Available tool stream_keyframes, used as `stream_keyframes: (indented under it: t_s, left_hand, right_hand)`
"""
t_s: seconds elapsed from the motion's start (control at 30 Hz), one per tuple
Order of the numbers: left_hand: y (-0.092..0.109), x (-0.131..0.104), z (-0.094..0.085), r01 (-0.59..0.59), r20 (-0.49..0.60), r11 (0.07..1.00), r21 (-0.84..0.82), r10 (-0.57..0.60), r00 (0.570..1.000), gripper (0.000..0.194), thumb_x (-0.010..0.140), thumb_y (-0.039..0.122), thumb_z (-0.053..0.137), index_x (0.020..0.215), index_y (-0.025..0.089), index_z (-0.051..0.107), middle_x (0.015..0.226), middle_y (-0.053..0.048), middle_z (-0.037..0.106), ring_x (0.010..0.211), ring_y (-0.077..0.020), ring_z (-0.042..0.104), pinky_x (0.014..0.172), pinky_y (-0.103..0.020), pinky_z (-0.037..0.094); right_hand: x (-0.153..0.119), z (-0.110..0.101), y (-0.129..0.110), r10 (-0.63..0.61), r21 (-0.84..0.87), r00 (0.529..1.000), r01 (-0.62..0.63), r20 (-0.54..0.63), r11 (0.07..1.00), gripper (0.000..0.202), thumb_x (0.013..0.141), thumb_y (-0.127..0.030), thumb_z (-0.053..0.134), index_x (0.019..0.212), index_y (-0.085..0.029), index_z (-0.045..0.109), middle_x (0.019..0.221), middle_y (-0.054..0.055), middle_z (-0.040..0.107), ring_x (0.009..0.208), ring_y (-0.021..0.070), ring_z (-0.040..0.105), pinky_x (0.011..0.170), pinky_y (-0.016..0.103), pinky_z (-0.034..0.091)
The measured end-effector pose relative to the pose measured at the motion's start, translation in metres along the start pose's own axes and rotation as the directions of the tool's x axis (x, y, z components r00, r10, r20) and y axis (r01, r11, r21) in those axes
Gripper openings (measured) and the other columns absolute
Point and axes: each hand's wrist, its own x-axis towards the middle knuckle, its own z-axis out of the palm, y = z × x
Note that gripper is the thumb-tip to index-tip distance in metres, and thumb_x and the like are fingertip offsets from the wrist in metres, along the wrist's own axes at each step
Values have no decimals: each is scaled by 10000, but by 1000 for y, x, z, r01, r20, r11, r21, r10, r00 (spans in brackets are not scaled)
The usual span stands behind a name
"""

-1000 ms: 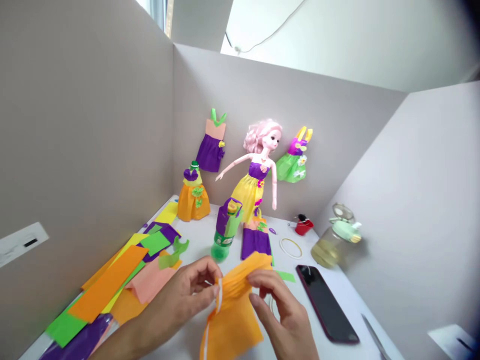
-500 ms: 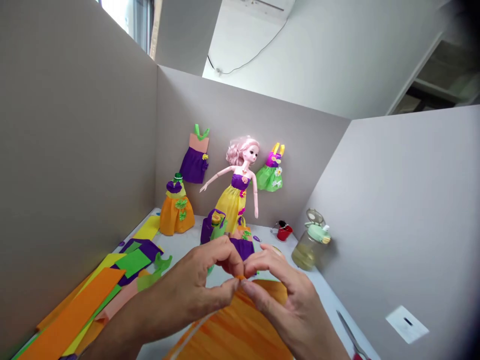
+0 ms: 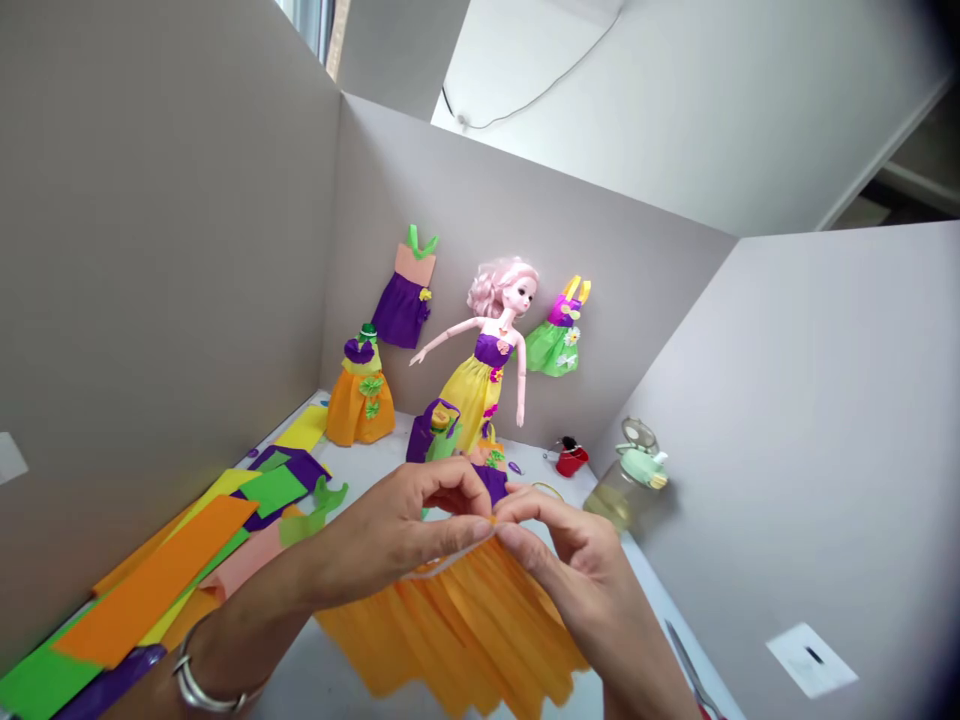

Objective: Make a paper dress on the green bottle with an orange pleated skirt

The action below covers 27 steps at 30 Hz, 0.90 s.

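Both hands meet low in the middle of the head view, over the table. A sheet of pleated orange crepe paper (image 3: 457, 630) hangs from them, its folds fanning downward. My left hand (image 3: 420, 520) pinches its top edge between thumb and forefinger. Right beside it, fingertips almost touching, my right hand (image 3: 570, 560) pinches the same edge. A whitish strip (image 3: 442, 565) runs along that upper edge on the left side. Just behind the hands stands a pink-haired doll (image 3: 491, 350) in a purple and yellow dress.
Coloured paper strips (image 3: 161, 575) lie piled at the left. An orange-skirted bottle figure (image 3: 361, 400), a small red bucket (image 3: 572, 461) and a jar with a green lid (image 3: 619, 490) line the back. Scissors (image 3: 691, 665) lie at the right edge. Grey panels (image 3: 525, 190) enclose the table.
The orange paper has swung up and spread, so its pleats and lower edge now show. Both hands keep pinching it. The view has tilted slightly, and a bracelet on the left wrist is now visible.
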Motion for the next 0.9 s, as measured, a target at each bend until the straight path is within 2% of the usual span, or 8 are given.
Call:
stream_keyframes:
  t_s: [0.2, 0.4, 0.6, 0.7, 0.8, 0.9]
  left_hand:
    - [-1, 0, -1, -40, -11, 996, 77, 41, 999, 190, 896, 367, 597, 815, 196, 575, 795, 36, 543, 694, -104, 467, 628, -220, 361]
    - [3, 0, -1, -21, -5, 999, 48, 21, 1000, 190, 897, 371, 596, 829, 195, 572, 752, 40, 512, 650, -94, 446, 602, -219, 357]
    - [10, 1, 1, -1, -33, 993, 122, 5, 999, 149, 900, 317, 573, 813, 196, 571, 782, 31, 538, 702, -113, 484, 640, -230, 391]
    - [7, 0, 3, -67, -134, 963, 260, 104, 985, 151, 892, 365, 591, 862, 218, 586, 877, 12, 585, 836, -158, 537, 786, -280, 438]
    - [5, -4, 6, -113, -236, 892, 438, 236, 943, 147, 892, 381, 596, 881, 235, 586, 960, -6, 591, 954, -197, 540, 896, -329, 425]
    - [7, -8, 9, -127, -217, 831, 541, 284, 934, 118, 907, 347, 579, 849, 249, 610, 959, -8, 582, 971, -203, 538, 883, -324, 429]
  right_hand:
    - [-1, -1, -1, -6, 11, 1000, 6, 19, 1000, 211, 925, -403, 570, 833, -222, 630, 898, -3, 633, 854, 167, 572, 802, 278, 414]
    - [-1, -3, -2, 4, -14, 1000, -4, 26, 1000, 205, 932, -384, 548, 848, -223, 642, 887, 0, 644, 833, 169, 578, 775, 283, 423]
    - [2, -2, 0, -14, -42, 1000, 14, 12, 999, 180, 918, -363, 562, 828, -223, 633, 877, -6, 651, 833, 169, 584, 772, 277, 434]
    - [3, -3, 2, 19, -18, 1000, -19, -14, 1000, 200, 906, -395, 568, 837, -220, 637, 879, 4, 657, 820, 178, 592, 731, 274, 453]
    - [4, -5, 4, 64, 22, 997, -63, -51, 998, 229, 898, -428, 571, 863, -214, 645, 855, 12, 654, 780, 176, 592, 678, 268, 464]
    - [2, -7, 4, 56, 19, 995, -55, -80, 998, 211, 894, -414, 584, 865, -217, 653, 850, 5, 656, 783, 169, 591, 672, 259, 457]
